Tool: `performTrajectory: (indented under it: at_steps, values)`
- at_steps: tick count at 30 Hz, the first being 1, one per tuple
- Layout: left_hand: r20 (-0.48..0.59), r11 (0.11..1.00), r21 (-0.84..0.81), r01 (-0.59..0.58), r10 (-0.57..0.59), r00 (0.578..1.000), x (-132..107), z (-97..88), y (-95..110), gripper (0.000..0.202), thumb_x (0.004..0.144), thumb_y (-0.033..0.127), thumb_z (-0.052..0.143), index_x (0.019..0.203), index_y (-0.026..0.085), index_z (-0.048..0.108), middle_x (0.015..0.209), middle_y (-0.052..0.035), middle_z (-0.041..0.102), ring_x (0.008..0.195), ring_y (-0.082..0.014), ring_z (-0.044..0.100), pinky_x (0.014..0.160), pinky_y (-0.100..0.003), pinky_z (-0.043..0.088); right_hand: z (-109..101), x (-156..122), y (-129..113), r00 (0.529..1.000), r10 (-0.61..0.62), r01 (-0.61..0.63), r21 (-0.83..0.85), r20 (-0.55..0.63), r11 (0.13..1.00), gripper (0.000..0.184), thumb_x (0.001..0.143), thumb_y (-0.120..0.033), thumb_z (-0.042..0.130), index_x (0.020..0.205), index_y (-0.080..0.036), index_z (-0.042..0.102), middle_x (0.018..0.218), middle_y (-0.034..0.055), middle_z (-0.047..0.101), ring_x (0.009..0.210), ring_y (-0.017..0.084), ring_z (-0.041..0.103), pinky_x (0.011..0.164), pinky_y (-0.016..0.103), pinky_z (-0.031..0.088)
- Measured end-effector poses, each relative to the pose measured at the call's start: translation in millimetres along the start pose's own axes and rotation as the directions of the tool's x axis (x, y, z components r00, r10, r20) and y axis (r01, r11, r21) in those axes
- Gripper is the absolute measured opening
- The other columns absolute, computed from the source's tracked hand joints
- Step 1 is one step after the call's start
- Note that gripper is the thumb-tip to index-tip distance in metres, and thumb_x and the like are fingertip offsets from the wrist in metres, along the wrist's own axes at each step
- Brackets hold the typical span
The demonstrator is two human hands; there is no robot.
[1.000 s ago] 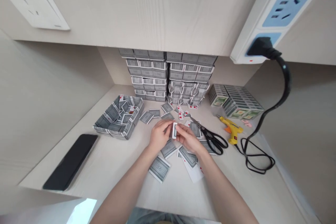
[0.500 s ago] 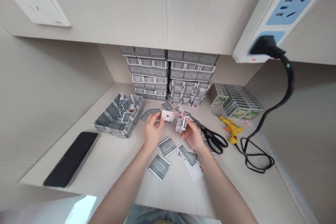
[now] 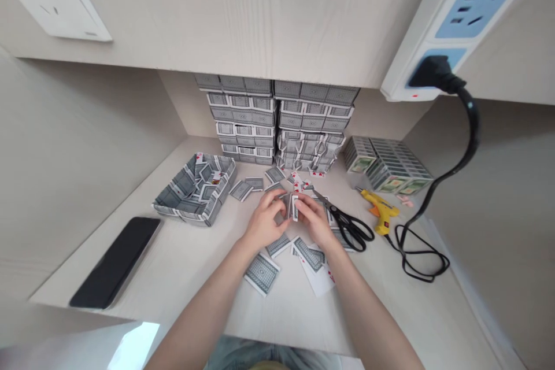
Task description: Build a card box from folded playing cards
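Note:
My left hand [image 3: 265, 221] and my right hand [image 3: 315, 222] meet above the middle of the desk. Between them stand folded playing cards [image 3: 295, 208], seen nearly edge-on. The right fingers and thumb grip one side, while the left fingers and thumb close around the other; how many cards are there I cannot make out. Below the hands lie patterned card backs [image 3: 262, 273] and a white card [image 3: 319, 282] partly covered by others. Black-handled scissors [image 3: 353, 231] rest just right of my right hand, their blades pointing toward the scattered cards.
A tray made of folded cards [image 3: 208, 217] holds loose card pieces at left, with a black phone [image 3: 116, 260] in front. Stacked card-built boxes [image 3: 249, 113] stand at the back. A yellow glue gun [image 3: 381, 211], its black cord [image 3: 427, 254] and boxed decks [image 3: 396, 165] are at right.
My left hand has moved right and brought its heart card against the folded card in my right hand. The cards are now turned nearly edge-on. The view has shifted slightly.

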State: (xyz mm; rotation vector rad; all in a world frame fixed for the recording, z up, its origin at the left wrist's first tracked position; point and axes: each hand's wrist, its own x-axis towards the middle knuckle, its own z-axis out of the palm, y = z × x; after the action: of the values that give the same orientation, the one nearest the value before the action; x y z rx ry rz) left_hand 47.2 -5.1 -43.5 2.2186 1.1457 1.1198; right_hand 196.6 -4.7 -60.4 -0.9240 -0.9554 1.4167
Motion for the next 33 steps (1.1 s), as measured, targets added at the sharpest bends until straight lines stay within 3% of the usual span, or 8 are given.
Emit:
performTrajectory:
  at_steps: [3, 7, 15, 33]
  values:
    - [0.033, 0.999, 0.032, -0.033, 0.031, 0.999, -0.6, -0.4, 0.0, 0.009, 0.067, 0.015, 0.059, 0.068, 0.019, 0.05, 0.119, -0.0064, 0.049, 0.112, -0.0208, 0.045, 0.094, -0.037, 0.038, 0.7, -0.2, 0.6, 1.0, 0.012, -0.011, -0.02, 0.015, 1.0, 0.034, 0.066, -0.036, 0.068, 0.096, -0.022, 0.064, 0.094, 0.0036, 0.066, 0.081, 0.019, 0.06, 0.07, 0.031, 0.048]
    - [-0.012, 0.998, 0.052, 0.024, -0.024, 1.0, -1.3, 0.6, -7.4, 0.008, 0.067, 0.017, 0.057, 0.069, 0.019, 0.05, 0.116, -0.0068, 0.05, 0.107, -0.0193, 0.049, 0.089, -0.033, 0.042, 0.8, 0.7, 1.8, 1.0, 0.026, -0.026, 0.027, -0.007, 0.999, 0.032, 0.068, -0.038, 0.065, 0.095, -0.021, 0.064, 0.097, 0.0041, 0.065, 0.08, 0.02, 0.06, 0.065, 0.03, 0.049]
    - [0.053, 0.994, 0.061, 0.091, -0.094, 0.994, -3.5, 3.1, -10.0, 0.012, 0.06, 0.011, 0.056, 0.067, 0.019, 0.05, 0.116, -0.0051, 0.051, 0.077, -0.0135, 0.057, 0.073, -0.028, 0.046, 1.5, 1.0, 5.5, 1.0, 0.022, -0.022, -0.03, -0.022, 0.999, 0.033, 0.069, -0.042, 0.064, 0.092, -0.019, 0.065, 0.091, 0.0032, 0.067, 0.079, 0.019, 0.06, 0.068, 0.03, 0.049]
    - [0.059, 0.999, 0.025, 0.03, -0.032, 0.998, -6.5, 2.0, -4.7, 0.01, 0.064, 0.015, 0.056, 0.071, 0.019, 0.05, 0.117, -0.005, 0.051, 0.07, -0.0109, 0.056, 0.068, -0.025, 0.045, -1.8, 2.3, 8.3, 0.998, 0.051, -0.053, -0.057, -0.03, 0.997, 0.03, 0.069, -0.042, 0.063, 0.087, -0.019, 0.067, 0.084, 0.0034, 0.068, 0.075, 0.021, 0.061, 0.067, 0.033, 0.05]
